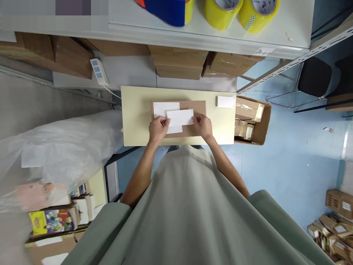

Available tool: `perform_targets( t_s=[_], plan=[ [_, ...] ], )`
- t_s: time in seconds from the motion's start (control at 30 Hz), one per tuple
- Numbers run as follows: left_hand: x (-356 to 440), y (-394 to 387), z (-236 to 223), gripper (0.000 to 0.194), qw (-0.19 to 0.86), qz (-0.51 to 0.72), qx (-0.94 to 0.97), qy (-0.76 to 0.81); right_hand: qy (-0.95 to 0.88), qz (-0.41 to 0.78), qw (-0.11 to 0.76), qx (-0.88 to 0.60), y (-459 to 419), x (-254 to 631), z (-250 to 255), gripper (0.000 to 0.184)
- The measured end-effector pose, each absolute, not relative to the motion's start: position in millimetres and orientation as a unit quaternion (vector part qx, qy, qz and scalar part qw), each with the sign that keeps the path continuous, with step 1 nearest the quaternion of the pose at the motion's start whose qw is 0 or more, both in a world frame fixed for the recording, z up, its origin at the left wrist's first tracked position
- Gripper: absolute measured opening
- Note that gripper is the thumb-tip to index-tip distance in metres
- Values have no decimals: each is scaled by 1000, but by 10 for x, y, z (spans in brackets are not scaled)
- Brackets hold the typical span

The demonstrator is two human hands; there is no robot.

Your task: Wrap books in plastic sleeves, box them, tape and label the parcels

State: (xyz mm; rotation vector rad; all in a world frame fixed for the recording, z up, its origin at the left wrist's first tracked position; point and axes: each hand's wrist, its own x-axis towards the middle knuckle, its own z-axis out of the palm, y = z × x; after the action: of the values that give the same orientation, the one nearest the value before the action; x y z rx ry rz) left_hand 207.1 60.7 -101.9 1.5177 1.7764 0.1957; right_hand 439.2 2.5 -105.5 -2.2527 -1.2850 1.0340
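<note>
My left hand [159, 129] pinches the left end of a white paper slip [180, 117], and my right hand [203, 127] pinches its right end. The slip is stretched flat between them, over a brown cardboard box [190, 131]. Beneath it another white slip [162, 107] shows at the box's upper left, and a white corner [174, 129] peeks out below. Whether these are one sheet or two I cannot tell. The box lies on a pale yellow tabletop [135, 121]. A stack of white slips [226, 101] sits near the table's right end.
Tape rolls [222, 14] and a blue tape dispenser [168, 11] stand on the shelf above. Under it are cardboard boxes [179, 62] and a power strip [99, 72]. An open carton [260, 129] is right of the table; a plastic-wrapped bundle [74, 143] bulges on the left.
</note>
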Motion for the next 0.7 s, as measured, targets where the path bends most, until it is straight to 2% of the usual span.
perform_targets(
  t_s=[0.7],
  plan=[
    [2200, 671, -1127, 17, 359, 44, 608, 707, -460, 347, 88, -812, 154, 4320, -1164, 19]
  ],
)
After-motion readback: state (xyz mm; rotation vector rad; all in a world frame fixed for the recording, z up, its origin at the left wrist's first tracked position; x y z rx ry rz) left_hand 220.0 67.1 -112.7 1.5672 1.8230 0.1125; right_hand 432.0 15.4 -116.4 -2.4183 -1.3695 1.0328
